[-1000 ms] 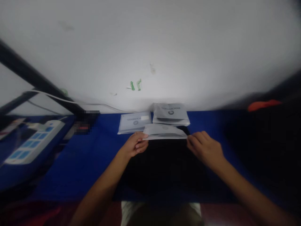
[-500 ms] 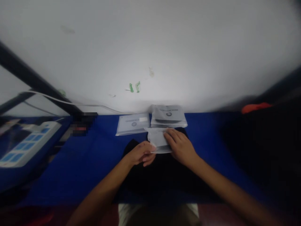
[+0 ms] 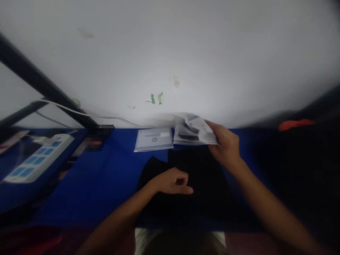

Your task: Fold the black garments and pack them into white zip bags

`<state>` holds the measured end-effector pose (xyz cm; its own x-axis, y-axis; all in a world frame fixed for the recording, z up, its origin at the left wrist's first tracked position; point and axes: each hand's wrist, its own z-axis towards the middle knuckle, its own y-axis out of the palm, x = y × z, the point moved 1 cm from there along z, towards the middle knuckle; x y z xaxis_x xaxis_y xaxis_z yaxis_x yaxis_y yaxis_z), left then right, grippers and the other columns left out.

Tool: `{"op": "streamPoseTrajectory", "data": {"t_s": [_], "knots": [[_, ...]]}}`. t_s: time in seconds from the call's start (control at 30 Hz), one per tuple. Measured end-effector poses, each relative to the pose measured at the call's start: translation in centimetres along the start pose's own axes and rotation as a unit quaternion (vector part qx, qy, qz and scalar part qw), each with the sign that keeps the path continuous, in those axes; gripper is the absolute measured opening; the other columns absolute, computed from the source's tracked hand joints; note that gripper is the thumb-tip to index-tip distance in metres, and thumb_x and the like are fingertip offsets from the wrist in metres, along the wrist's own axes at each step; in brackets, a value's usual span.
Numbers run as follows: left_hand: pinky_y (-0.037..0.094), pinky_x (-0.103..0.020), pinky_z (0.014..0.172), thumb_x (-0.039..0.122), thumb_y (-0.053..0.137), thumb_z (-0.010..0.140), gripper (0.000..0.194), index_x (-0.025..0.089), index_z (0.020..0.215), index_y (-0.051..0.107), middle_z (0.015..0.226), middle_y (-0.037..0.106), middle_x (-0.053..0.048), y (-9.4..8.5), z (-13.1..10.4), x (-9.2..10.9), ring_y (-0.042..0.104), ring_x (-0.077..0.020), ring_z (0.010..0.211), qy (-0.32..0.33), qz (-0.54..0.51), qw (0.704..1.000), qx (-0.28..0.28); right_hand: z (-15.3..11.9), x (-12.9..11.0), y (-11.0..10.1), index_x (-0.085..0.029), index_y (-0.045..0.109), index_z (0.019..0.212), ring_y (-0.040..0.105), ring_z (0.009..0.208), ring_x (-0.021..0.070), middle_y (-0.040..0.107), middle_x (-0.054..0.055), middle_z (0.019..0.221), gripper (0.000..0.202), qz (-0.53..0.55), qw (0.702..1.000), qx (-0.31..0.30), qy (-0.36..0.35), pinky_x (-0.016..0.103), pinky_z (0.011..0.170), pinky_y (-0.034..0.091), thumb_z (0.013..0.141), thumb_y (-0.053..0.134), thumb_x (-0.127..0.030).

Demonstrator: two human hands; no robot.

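Observation:
My right hand [image 3: 225,143] grips the right edge of a thin, pale plastic bag [image 3: 203,131], which lies over a stack of similar bags [image 3: 183,141] against the wall. Above the black cloth [image 3: 202,173], my left hand [image 3: 175,181] is empty, its fingers curled and the thumb apart from them. To the left of the stack, a flat clear bag [image 3: 154,140] with printing and a white label lies on the blue table.
A white power strip [image 3: 39,157] with blue sockets sits at the left, with a white cable [image 3: 106,117] along the wall. At the right are a large dark mass and an orange item [image 3: 296,124].
My right hand has carried the bag from above the black cloth back to the stack. My left hand has let go of the bag and sits slightly lower and further right.

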<state>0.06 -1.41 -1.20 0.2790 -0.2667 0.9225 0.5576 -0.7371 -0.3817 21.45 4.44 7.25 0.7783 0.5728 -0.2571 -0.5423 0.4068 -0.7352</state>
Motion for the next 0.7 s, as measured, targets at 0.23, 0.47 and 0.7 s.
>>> {"op": "streamPoseTrajectory", "data": {"t_s": [0.23, 0.47, 0.7], "knots": [[0.029, -0.02, 0.05, 0.053, 0.062, 0.083, 0.04, 0.016, 0.068, 0.056, 0.058, 0.05, 0.004, 0.3, 0.1, -0.1, 0.044, -0.008, 0.053, -0.012, 0.069, 0.997, 0.012, 3.5, 2.5, 7.5, -0.009, 0.049, 0.136, 0.044, 0.131, 0.0328, 0.051, 0.017, 0.142, 0.052, -0.156, 0.979, -0.125, -0.052, 0.047, 0.106, 0.032, 0.085, 0.043, -0.006], [0.03, -0.02, 0.051, 0.053, 0.064, 0.082, 0.038, 0.017, 0.07, 0.057, 0.059, 0.052, 0.004, 0.4, 0.1, 0.1, 0.048, -0.0089, 0.054, -0.012, 0.101, 0.995, 0.018, 1.6, 3.6, 10.5, -0.012, 0.038, 0.145, 0.034, 0.135, 0.0399, 0.042, 0.019, 0.148, 0.065, -0.152, 0.968, -0.195, -0.039, 0.06, 0.108, 0.018, 0.094, 0.041, -0.052], [0.031, -0.02, 0.052, 0.052, 0.062, 0.083, 0.038, 0.017, 0.069, 0.057, 0.061, 0.056, 0.003, 0.6, 0.3, 0.1, 0.051, -0.0097, 0.055, -0.004, 0.126, 0.992, 0.012, 0.6, 4.0, 10.9, -0.011, 0.036, 0.146, 0.031, 0.138, 0.0396, 0.044, 0.019, 0.147, 0.075, -0.14, 0.968, -0.205, -0.032, 0.061, 0.11, 0.013, 0.093, 0.032, -0.064]]}}
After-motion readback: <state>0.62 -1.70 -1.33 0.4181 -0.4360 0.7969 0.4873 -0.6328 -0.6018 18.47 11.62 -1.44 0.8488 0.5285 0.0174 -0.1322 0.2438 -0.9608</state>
